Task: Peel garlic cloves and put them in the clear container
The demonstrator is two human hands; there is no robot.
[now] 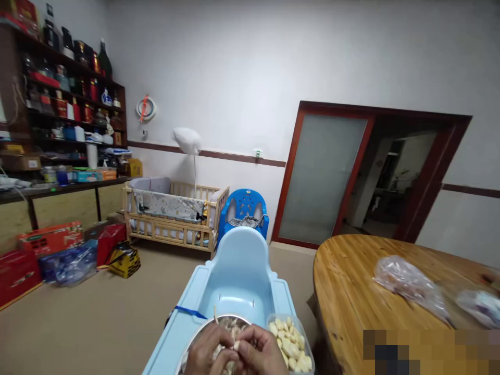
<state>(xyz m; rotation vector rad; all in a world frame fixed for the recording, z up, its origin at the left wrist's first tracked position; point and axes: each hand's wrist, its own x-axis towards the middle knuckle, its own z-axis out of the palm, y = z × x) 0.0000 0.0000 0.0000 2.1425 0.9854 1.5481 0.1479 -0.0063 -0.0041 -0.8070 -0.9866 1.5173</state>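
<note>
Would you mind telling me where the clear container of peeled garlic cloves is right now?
In the head view, the clear container sits at bottom centre on the light blue tray, just right of the right hand and the metal bowl.

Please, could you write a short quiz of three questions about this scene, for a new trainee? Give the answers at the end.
1. True or false: both hands meet over the metal bowl.
2. What lies in the clear plastic container beside the bowl?
A. peeled garlic cloves
B. red chillies
C. rice
3. Name the piece of furniture on which the crumpled plastic bags lie.

Key:
1. True; the left hand and right hand pinch a small pale piece together.
2. A.
3. The round wooden table, at the right.
</note>
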